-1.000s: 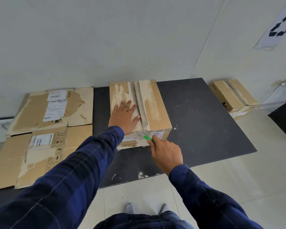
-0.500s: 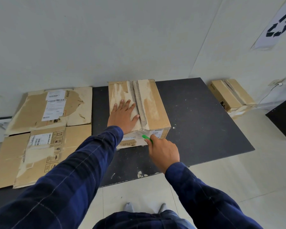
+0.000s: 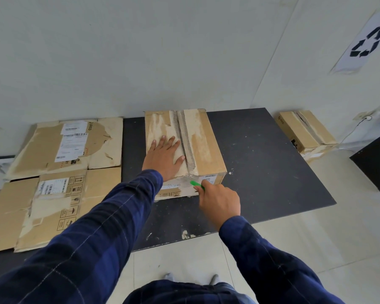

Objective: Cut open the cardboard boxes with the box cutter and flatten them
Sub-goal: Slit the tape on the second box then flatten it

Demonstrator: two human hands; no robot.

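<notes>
The right grip (image 3: pixel 219 201) is gripping the green box cutter (image 3: pixel 195 184) against the near face of the cardboard box (image 3: pixel 204 145), which is sitting on a dark mat (image 3: pixel 261 172), while the left grip (image 3: pixel 165 159) is pressing open and flat-fingered on its top, with flattened boxes (image 3: pixel 53 194) lying to the left.

One head-worn wide-angle view looks forward and down, near the black mat (image 3: pixel 261 163)

Box cutter (image 3: pixel 196 184): nudged only a trace along the near face of the cardboard box (image 3: pixel 206 139).
Right hand (image 3: pixel 219 201): carried along with it.
View: shifted slightly.
</notes>
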